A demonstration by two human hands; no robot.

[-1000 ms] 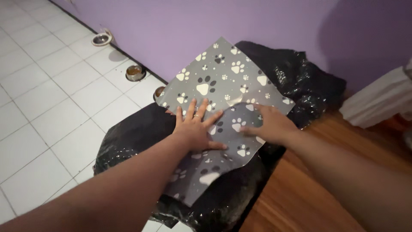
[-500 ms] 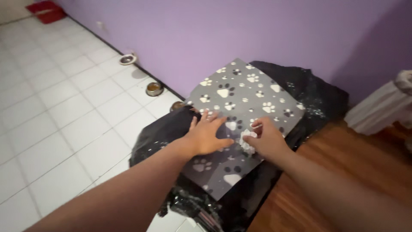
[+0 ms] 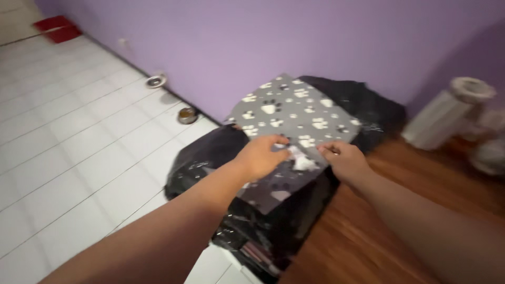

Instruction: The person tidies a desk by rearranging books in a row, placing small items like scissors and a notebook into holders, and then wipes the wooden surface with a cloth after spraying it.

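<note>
So the person has a grey sheet with a white and black paw-print pattern (image 3: 294, 113) lying flat on top of a bulky black plastic-wrapped bundle (image 3: 210, 158) that sits against the purple wall (image 3: 273, 37), half over the white tiled floor (image 3: 68, 137) and half over the wooden floor (image 3: 379, 231). Looks like the bundle is just serving as a raised surface to work the sheet on.

The left hand (image 3: 260, 155) is curled over the near edge of the sheet, fingers bent and closed onto it, seemingly pinning that part down while gripping it. The right hand (image 3: 344, 160) is right beside it, fingers pressed together at the sheet's edge, pinching at the material. Between the two hands there's a small crumpled white patch (image 3: 302, 160), which reads like the paler underside of the sheet being peeled or bunched up, though it's blurry enough that it's hard to tell exactly what it is.

Around it: two small metal bowls (image 3: 187, 114) along the wall base, something red (image 3: 55, 29) on the floor far off in the corner, and a pale ribbed post (image 3: 447, 113) on the right side. The far end of the sheet lies flat and untouched.
</note>
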